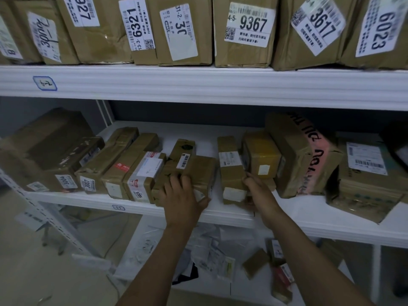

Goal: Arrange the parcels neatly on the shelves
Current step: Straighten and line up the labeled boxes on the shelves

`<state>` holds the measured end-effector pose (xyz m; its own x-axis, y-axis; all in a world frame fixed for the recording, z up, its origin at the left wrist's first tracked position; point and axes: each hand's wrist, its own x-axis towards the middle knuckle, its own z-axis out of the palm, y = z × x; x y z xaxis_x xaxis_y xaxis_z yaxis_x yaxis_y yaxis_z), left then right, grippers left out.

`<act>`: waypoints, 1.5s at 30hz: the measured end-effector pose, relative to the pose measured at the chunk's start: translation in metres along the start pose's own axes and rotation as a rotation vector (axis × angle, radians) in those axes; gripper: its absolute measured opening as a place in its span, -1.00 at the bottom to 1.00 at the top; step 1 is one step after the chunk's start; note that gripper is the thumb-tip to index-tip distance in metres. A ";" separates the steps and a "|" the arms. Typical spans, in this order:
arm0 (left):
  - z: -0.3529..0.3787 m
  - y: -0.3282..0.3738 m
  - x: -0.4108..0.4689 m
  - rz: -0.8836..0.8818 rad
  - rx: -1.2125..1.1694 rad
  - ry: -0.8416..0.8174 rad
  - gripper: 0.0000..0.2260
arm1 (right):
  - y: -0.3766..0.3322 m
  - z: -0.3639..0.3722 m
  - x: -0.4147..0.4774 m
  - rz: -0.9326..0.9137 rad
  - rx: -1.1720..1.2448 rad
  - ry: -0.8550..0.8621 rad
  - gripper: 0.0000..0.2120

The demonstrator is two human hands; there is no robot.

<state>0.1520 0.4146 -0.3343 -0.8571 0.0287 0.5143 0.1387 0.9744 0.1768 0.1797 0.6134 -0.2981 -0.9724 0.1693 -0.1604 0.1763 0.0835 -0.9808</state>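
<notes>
The parcels (194, 173) are brown cardboard, matt, overwrapped with glossy, wrinkled clear tape (103, 37). Their labels (249, 24) are smooth white paper. The shelves (198, 82) are smooth, white-painted, front edge ribbed. Bottom-shelf bags (205, 246) are crumpled white plastic.

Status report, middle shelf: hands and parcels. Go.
Left hand grips barcode parcel at shelf front. Right hand grips narrow parcel beside it. Bare gap between the two parcels, nothing in it.

A courier parcel storeroom in front of me, white metal shelves (198, 82), taped brown parcels (242, 51) lined along the front edges, big pickup-number labels (251, 24) with barcodes, handwritten shelf tag (44, 83) on the upper shelf's edge
</notes>
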 end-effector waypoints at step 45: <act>0.006 0.146 0.083 0.372 -0.526 -0.523 -0.29 | -0.060 -0.131 -0.009 -0.209 -1.167 0.602 -0.19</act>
<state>0.0980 0.5608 -0.2712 -0.8117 0.5546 0.1832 0.5611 0.6534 0.5081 0.1978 0.7350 -0.2232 -0.8314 0.4304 0.3515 0.3537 0.8977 -0.2628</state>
